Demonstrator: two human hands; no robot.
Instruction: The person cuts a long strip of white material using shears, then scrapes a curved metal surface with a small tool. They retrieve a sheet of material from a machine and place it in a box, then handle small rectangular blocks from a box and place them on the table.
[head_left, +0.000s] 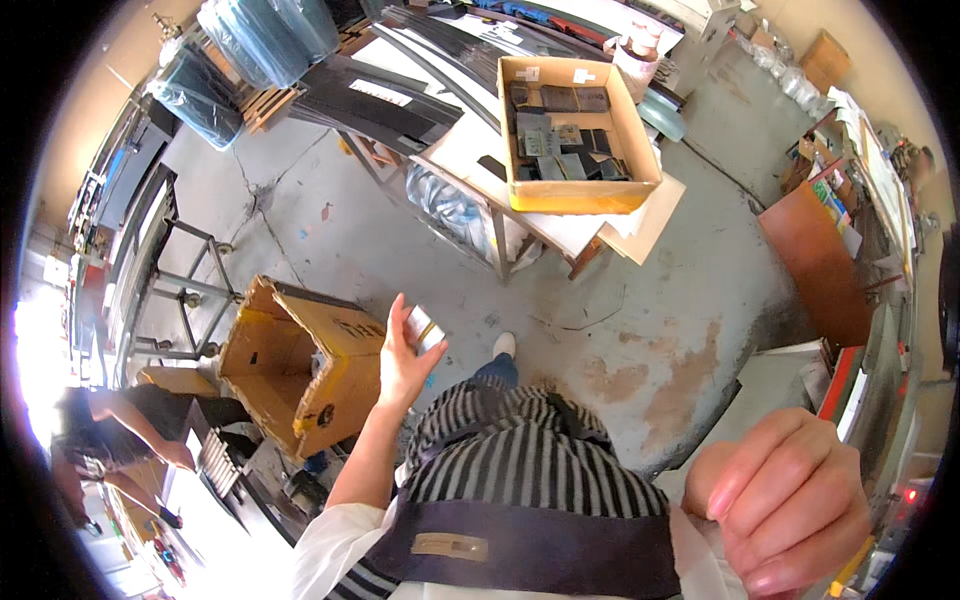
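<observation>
My left hand is raised out in front of my striped apron. Its thumb and fingers pinch a small flat rectangular piece, whitish with a yellowish stripe, too small to name more closely. Close to the camera at the lower right is my right hand, its fingers curled inward. What those fingers hold, if anything, is hidden. Ahead on a table, a shallow cardboard box contains many small dark and grey flat pieces, some stacked, others loose.
A large open carton stands on the floor to my left. Beyond it is a wheeled metal frame. Long dark strips cover the far table. At the lower left another person works at a bench. A brown board leans at right.
</observation>
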